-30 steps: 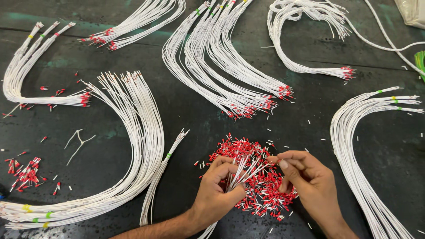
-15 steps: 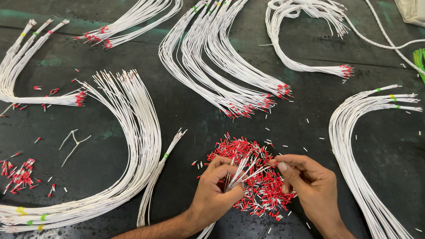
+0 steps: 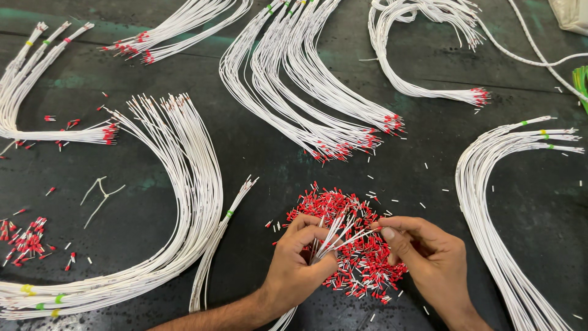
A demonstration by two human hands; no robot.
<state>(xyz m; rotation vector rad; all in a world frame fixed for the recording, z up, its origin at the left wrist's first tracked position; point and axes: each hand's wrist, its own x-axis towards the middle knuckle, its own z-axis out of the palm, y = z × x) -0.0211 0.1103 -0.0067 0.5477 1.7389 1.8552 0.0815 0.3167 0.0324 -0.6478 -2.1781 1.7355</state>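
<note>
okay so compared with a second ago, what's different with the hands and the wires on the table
Very little. The left hand keeps its grip on the small bunch of white wires, and the right hand has stayed at their tips over the pile of red ferrules, its fingers only slightly shifted. Nothing was picked up or let go. The view drifted a little, so the white wire bundles on the dark table only seem to shift; they lie as before.

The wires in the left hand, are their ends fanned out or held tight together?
Fanned out. The left hand grips the wires low, and their bare tips splay apart above the red ferrules.
</note>
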